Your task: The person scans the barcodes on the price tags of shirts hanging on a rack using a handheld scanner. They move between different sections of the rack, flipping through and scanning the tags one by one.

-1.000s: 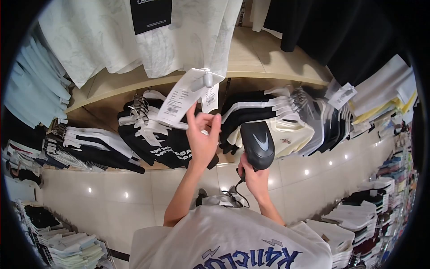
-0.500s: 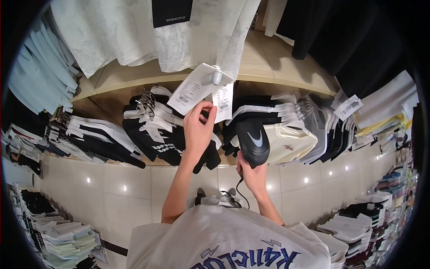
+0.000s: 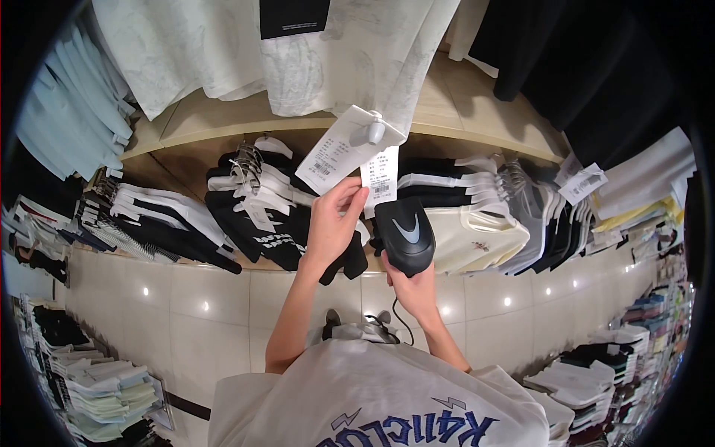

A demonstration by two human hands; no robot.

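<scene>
My left hand (image 3: 333, 222) pinches the lower edge of a white price tag (image 3: 380, 175) printed with text and a barcode. Beside it hangs a second white tag (image 3: 328, 160), also with a barcode, and a light-coloured security tag (image 3: 370, 132) is fixed at their top. They hang by a white garment (image 3: 357, 67). In my right hand (image 3: 411, 287) is a black barcode scanner (image 3: 406, 237) with a grey curved mark and a cable. Its front end is close below the price tag's barcode. My right fingers are partly hidden under the scanner.
A wooden shelf edge (image 3: 246, 128) runs across above a rail of hanging clothes, among them a cream shirt (image 3: 477, 238) and black shirts (image 3: 253, 223). Dark garments (image 3: 588, 82) hang upper right. Stacked clothes (image 3: 100, 387) stand lower left on the tiled floor (image 3: 216, 298).
The scanner has moved left and slightly down, closer under the price tag. My left hand and the tags have shifted a little to the right in view.
</scene>
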